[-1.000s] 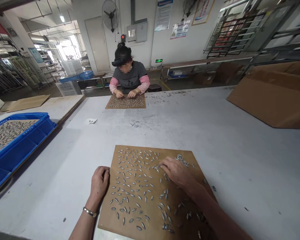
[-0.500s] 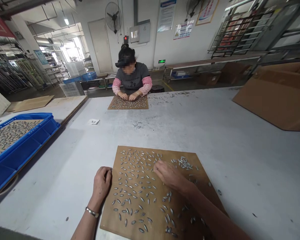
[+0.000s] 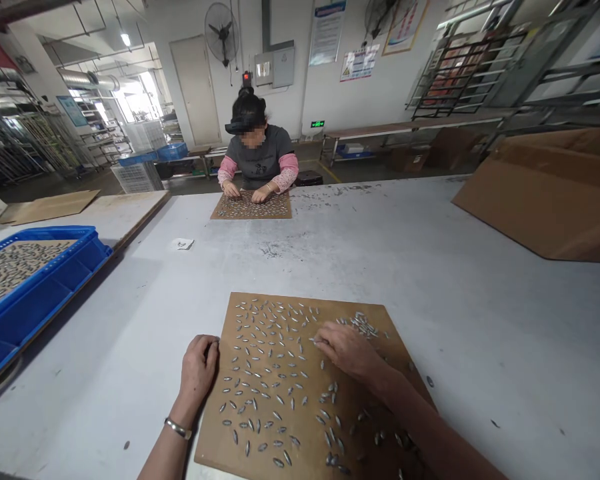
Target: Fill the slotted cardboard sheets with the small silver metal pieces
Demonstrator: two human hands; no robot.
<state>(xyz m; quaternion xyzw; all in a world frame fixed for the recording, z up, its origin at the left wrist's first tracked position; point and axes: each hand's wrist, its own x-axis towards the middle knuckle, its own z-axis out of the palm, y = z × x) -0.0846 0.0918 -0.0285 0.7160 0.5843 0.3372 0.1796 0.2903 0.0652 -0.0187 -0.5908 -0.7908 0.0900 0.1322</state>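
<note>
A brown cardboard sheet (image 3: 313, 400) lies before me, covered with small silvery spindle-shaped metal pieces (image 3: 267, 353). They are spread in loose rows over its left side. My right hand (image 3: 347, 347) is over the sheet's upper middle, its fingertips pinched at one metal piece (image 3: 312, 340). Just beyond that hand is a heap of the same pieces (image 3: 364, 325). My left hand (image 3: 197, 367), with a metal bangle at the wrist, rests against the sheet's left edge. Its fingers are curled, and what is inside them, if anything, is hidden.
Across the white table (image 3: 380, 253) a person (image 3: 257, 160) works with both hands over another cardboard sheet (image 3: 250, 212) of pieces. A blue crate (image 3: 80, 267) with similar pieces stands at left. A large cardboard box (image 3: 540, 200) is at right; a paper scrap (image 3: 183, 244) lies at far left.
My right hand has shifted slightly right and down across the sheet, and a piece now shows at its fingertips. My left hand stays at the edge. The other person's hands have moved apart.
</note>
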